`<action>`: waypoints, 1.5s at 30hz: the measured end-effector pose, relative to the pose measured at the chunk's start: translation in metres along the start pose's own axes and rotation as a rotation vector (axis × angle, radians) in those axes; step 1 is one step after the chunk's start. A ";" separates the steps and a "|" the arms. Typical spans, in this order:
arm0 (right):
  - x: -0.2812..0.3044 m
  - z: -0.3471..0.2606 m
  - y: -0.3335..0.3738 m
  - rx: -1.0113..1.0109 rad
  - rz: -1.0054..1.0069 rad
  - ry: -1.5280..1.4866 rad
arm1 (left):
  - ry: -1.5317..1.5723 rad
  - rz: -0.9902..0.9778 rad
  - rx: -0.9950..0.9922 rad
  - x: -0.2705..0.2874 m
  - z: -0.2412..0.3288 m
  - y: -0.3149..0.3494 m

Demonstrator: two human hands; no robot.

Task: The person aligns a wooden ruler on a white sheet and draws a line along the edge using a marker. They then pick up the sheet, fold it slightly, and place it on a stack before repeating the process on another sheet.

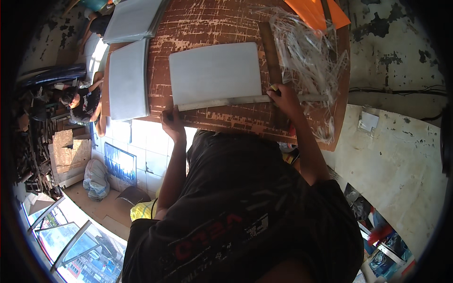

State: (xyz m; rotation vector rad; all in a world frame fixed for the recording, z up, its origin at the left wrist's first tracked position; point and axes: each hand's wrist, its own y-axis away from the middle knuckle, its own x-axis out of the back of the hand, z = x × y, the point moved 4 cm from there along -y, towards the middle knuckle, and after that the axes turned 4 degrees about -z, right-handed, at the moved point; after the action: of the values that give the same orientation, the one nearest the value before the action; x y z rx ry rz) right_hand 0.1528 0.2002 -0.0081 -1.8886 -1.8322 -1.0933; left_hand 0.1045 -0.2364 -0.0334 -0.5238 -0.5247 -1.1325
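Observation:
A light grey sheet [214, 70] with rounded corners lies on the scratched brown tabletop [203, 21]. Along its near edge runs a long, pale straightedge [226, 101]. My left hand [173, 123] is closed on the straightedge's left end at the table's front edge, thumb on top. My right hand [285, 101] is closed beside the sheet's near right corner, over the straightedge. A small yellow tip [274, 87] shows between its fingers; the rest of that tool is hidden in the hand. A dark, flat bar [270, 52] lies just right of the sheet.
Stacks of grey sheets, a near stack [128, 80] and a far stack [132, 21], lie at the table's left. Clear plastic strips [309, 56] heap up at the right, below an orange sheet [321, 13]. Another person [85, 104] sits left of the table.

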 end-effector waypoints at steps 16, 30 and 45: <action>-0.021 -0.035 -0.020 0.077 0.112 0.184 | 0.075 -0.043 0.114 -0.004 -0.012 -0.001; -0.005 -0.026 -0.020 0.183 0.263 -0.174 | -0.041 -0.009 -0.032 -0.002 -0.004 -0.003; 0.018 -0.017 0.005 0.017 -0.073 -1.170 | 0.097 -0.071 0.123 -0.003 -0.004 0.000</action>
State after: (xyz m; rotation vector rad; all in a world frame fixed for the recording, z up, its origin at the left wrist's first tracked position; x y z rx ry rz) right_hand 0.1506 0.2014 0.0173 -2.7317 -2.3709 0.1712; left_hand 0.1041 -0.2372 -0.0383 -0.3442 -0.5288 -1.1787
